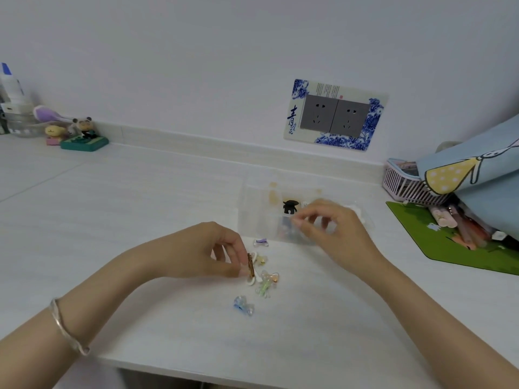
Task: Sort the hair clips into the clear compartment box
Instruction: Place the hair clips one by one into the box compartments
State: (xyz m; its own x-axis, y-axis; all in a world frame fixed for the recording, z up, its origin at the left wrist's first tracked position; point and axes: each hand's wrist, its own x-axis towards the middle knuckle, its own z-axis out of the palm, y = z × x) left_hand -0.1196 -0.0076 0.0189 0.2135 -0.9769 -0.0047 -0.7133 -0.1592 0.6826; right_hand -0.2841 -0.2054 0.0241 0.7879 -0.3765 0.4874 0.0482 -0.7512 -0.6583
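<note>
Gold clip [250,266] pinched in left hand [217,249]; right hand [327,224], blurred, over box [252,203].

On the counter [168,197], the compartment box [252,203] sits toward the wall, right of centre. The right hand [334,228] hovers over its front edge, and a dark clip [289,206] lies inside it, apparently in a rear compartment. Before the box, a loose cluster of hair clips [264,279] lies near the counter's front edge. The left hand [213,248] is just left of them, its fingers [241,259] pinching one clip [250,266] upright. A mat [438,237] lies at the far right, a basket [404,181] behind it, and figurines [81,133] stand far left against the wall.
</note>
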